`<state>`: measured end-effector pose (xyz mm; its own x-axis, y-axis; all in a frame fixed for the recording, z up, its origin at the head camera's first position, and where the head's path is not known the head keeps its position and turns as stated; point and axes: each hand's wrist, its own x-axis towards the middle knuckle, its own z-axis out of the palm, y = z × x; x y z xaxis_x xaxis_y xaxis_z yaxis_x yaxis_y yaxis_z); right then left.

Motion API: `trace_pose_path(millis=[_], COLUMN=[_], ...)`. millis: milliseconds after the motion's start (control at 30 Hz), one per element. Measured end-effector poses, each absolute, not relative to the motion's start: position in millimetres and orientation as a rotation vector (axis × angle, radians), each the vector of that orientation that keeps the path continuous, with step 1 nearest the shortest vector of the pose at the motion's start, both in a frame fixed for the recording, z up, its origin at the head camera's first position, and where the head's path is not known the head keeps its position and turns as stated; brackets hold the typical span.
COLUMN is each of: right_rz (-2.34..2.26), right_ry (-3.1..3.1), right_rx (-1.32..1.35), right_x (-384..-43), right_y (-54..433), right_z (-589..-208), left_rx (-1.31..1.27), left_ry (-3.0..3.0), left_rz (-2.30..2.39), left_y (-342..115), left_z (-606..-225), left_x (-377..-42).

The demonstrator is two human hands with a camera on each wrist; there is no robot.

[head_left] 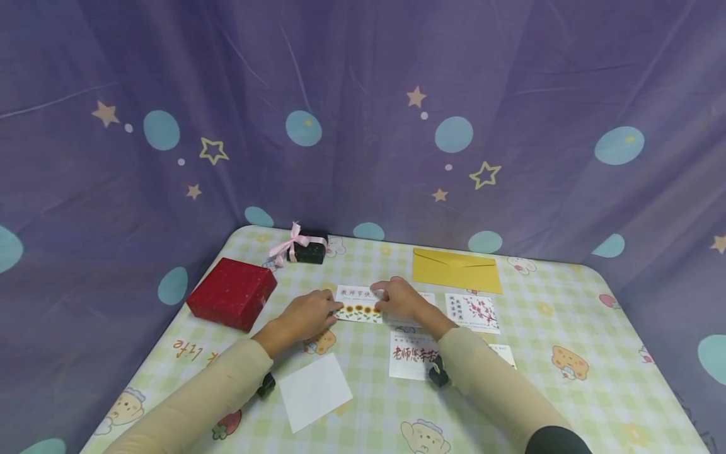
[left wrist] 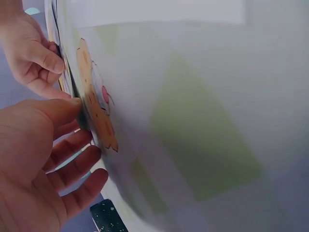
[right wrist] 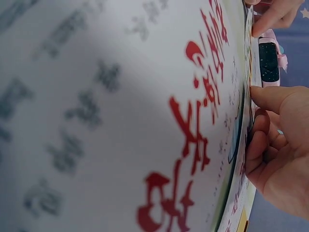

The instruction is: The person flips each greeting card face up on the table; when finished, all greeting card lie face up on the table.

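A white greeting card with sunflowers (head_left: 358,308) lies on the table between the two hands. At its left edge, my left hand (head_left: 309,314) touches the card with its fingertips; the other fingers (left wrist: 79,159) are spread and loosely bent in the left wrist view. My right hand (head_left: 404,299) holds the card's right end between thumb and index finger, its remaining fingers (right wrist: 260,140) curled in the right wrist view. Partly under the right hand is another pale card (head_left: 426,297). Nearer the right wrist lies a card with red writing (head_left: 405,353).
A red box (head_left: 231,293) sits at the left, and a black box with a pink ribbon (head_left: 309,251) behind it. A yellow envelope (head_left: 456,271) lies at the back. Right of the hands is a blossom card (head_left: 472,313); a blank white sheet (head_left: 315,392) lies in front.
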<state>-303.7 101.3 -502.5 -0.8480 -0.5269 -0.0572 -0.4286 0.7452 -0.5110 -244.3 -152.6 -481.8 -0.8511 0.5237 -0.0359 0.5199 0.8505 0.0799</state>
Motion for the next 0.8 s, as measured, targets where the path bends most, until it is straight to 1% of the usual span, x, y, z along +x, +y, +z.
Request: trace_pose_path(millis=[500, 800], right_rz=[-0.707, -0.825], right_ry=[2.748, 2.629], right_rx=[-0.745, -0.887], right_x=[-302.5, -299.9], right_y=[101.2, 103.9], right_z=[-499.9, -484.6], left_rx=[0.797, 0.758], left_ry=[2.941, 2.951], left_rz=[0.178, 0.233], left_y=[-153.1, -164.1], left_z=[-481.2, -479.3], left_x=[-241.9, -234.2])
